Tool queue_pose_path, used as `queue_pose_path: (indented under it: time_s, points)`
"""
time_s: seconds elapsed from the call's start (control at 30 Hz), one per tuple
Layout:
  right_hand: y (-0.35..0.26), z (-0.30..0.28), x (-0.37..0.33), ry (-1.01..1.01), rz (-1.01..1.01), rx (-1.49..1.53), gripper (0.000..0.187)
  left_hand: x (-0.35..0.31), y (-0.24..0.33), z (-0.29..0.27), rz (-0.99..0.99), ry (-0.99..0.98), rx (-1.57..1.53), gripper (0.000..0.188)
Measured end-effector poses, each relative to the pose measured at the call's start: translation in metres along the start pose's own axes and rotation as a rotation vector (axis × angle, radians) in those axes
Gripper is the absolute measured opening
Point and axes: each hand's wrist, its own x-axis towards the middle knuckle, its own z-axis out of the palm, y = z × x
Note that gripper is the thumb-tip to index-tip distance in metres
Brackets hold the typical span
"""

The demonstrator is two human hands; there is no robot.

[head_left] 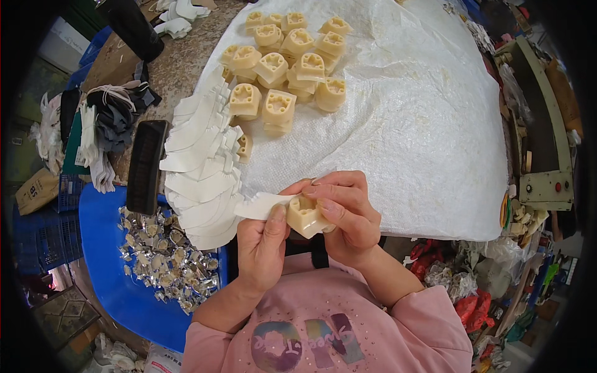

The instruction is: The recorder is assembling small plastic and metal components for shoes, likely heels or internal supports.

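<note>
Close in front of my chest, both hands grip one cream-coloured moulded block (303, 219) with recesses in its top. A thin white curved piece of sheet (264, 205) lies against the block's left side. My left hand (263, 245) pinches that sheet and the block's left side between thumb and fingers. My right hand (349, 214) wraps the block's right side, its fingertips on the top edge. To the left, many similar white sheets (202, 168) overlap in a long stack. Farther away stand several stacks of cream blocks (280, 109) like the held one.
A white woven cloth (398, 124) covers the table. A black phone (147, 166) lies at the table's left edge, above a blue tub (112, 273) full of shiny silvery pieces (166, 255). At far left stands a black bottle (130, 28); a metal machine box (546, 186) is at right.
</note>
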Motion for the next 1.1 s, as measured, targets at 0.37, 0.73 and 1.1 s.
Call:
queue_pose_path:
  time_s: [0.37,0.73,1.1]
  points:
    - [0.009,0.004,0.002,0.006,-0.054,-0.227,0.045,0.003,-0.001,-0.005,0.181,-0.059,0.341,0.047]
    - [-0.021,-0.014,0.025,-0.368,0.086,-0.560,0.027,0.000,0.013,-0.008,0.269,0.246,0.746,0.022]
    - [-0.004,-0.021,0.013,-0.515,0.068,-0.439,0.038,0.011,-0.011,-0.006,0.684,0.046,1.113,0.025]
